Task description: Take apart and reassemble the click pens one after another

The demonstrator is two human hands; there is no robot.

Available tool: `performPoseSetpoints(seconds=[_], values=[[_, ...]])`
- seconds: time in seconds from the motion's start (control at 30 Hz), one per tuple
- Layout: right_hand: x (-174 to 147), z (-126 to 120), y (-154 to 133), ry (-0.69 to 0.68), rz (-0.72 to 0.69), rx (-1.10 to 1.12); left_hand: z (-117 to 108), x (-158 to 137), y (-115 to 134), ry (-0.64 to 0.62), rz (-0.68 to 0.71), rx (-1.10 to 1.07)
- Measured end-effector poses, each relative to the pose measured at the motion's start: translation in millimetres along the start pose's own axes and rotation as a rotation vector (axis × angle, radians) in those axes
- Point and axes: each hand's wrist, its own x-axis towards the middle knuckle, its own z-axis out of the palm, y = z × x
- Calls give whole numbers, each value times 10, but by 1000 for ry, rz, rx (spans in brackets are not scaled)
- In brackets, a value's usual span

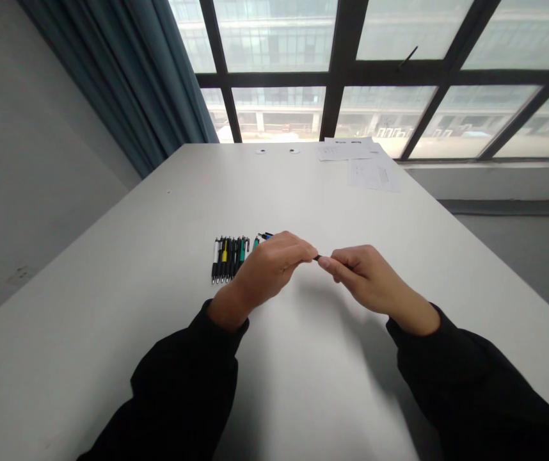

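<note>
Over the middle of the table, my left hand (274, 262) and my right hand (363, 275) meet at the fingertips. Between them shows a short black part of a pen (318, 257); both hands are closed on it, and their fingers hide the rest. To the left of my left hand lies a row of several click pens (229, 256), side by side with black grips and white, yellow, black and green barrels. Partly hidden behind my left hand are more pens, including a blue one (265, 235) and a green one (256, 242).
The white table (159, 269) stretches to the window (279, 115). Printed papers (373, 173) lie at its far right edge. Two small round fittings (294, 152) sit near the back edge. A blue curtain (125, 70) hangs at the left.
</note>
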Motion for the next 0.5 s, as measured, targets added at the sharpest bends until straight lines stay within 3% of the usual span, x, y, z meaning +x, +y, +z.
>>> performPoseSetpoints(seconds=[0.1, 0.17, 0.23, 0.37, 0.5], values=[[0, 63, -36, -33, 29, 141, -39, 22, 29, 200, 11, 136], [-3, 125, -76, -8, -6, 201, -62, 41, 59, 371, -153, 167], [-8, 194, -118, 35, -60, 232, -71, 56, 89, 438, -309, 31], [-27, 308, -178, 22, -164, 189, -76, 68, 182, 253, -416, -411], [-44, 363, -184, -59, -245, 139, -108, 70, 286, 114, -416, -596]])
